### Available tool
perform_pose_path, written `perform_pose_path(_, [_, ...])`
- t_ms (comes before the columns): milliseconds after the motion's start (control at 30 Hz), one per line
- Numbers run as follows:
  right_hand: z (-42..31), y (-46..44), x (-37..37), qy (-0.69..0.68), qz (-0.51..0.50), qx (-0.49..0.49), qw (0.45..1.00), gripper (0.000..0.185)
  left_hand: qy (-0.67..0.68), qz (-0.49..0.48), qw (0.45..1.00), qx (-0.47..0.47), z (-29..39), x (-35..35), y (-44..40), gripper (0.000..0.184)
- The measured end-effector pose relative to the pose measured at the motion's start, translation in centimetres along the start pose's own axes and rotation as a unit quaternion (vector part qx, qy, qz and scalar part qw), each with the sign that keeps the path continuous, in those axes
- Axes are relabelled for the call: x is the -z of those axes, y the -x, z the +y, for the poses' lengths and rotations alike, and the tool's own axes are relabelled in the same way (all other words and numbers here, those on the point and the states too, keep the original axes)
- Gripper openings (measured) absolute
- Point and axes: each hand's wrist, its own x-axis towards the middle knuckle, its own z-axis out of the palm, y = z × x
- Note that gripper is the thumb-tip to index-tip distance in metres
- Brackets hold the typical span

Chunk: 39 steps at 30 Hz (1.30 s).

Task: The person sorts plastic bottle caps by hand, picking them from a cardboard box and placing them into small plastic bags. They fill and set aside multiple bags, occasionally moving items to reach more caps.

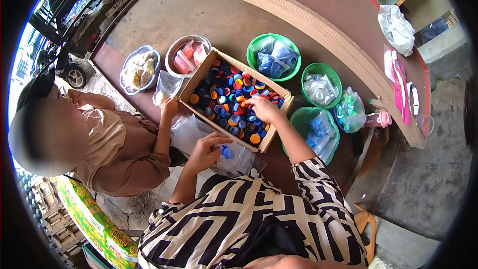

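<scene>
A cardboard box [195, 80] full of loose plastic bottle caps [226, 92] in blue, orange, red, white and black lies before me. My right hand [266, 109] reaches over its right side, fingers extended down among the caps; no cap shows clearly in its grasp. Outside the near edge, my left hand [205, 150] is curled at a clear plastic bag [241, 162], thumb and fingers around its upper part. Blue caps [227, 152] show in the bag by the thumb.
Green baskets [251, 67] and bowls with bagged caps stand right of the box. A metal bowl [168, 60] and a pale blue basin [123, 80] stand left. Beside me, a person in brown [129, 167] holds a clear bag [168, 85]. A wooden ledge [298, 12] runs behind.
</scene>
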Motion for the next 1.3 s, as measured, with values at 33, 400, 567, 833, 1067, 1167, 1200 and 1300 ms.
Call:
perform_pose_path(33, [0.3,-0.6,0.7,-0.012,0.027,0.003,1.000,0.034,0.002,0.000,1.000,0.002,0.0,0.1,-0.2,0.041])
perform_pose_path(400, [-1.9,1.8,-4.1,0.154,0.072,0.052,0.984,0.050,0.026,0.027,0.999,0.022,0.7,-0.1,-2.4,0.042])
perform_pose_path(567, [-2.6,3.8,-1.6,-0.012,-0.156,0.050,0.986,0.031,0.030,0.022,0.999,0.024,0.0,0.3,-2.9,0.041])
perform_pose_path(833, [1.4,-0.3,1.4,-0.028,0.088,-0.035,0.995,0.029,0.038,0.014,0.999,0.025,0.0,0.3,-3.2,0.039])
perform_pose_path(1067, [-2.1,-4.2,-2.6,0.163,0.118,-0.055,0.978,0.079,0.034,0.011,0.999,0.027,-0.4,0.3,-3.3,0.040])
perform_pose_path(1167, [-3.4,-3.4,-4.2,0.084,0.044,0.002,0.995,0.064,0.037,0.003,0.999,0.026,-0.7,0.4,-3.5,0.042])
perform_pose_path(1200, [-3.3,-2.7,-4.8,0.084,0.019,0.032,0.996,0.059,0.037,-0.006,0.999,0.025,-0.8,0.4,-3.6,0.044])
perform_pose_path(1300, [-4.2,0.0,-4.5,0.014,-0.040,0.092,0.995,0.043,0.036,-0.006,0.999,0.029,-0.8,0.2,-4.1,0.045])
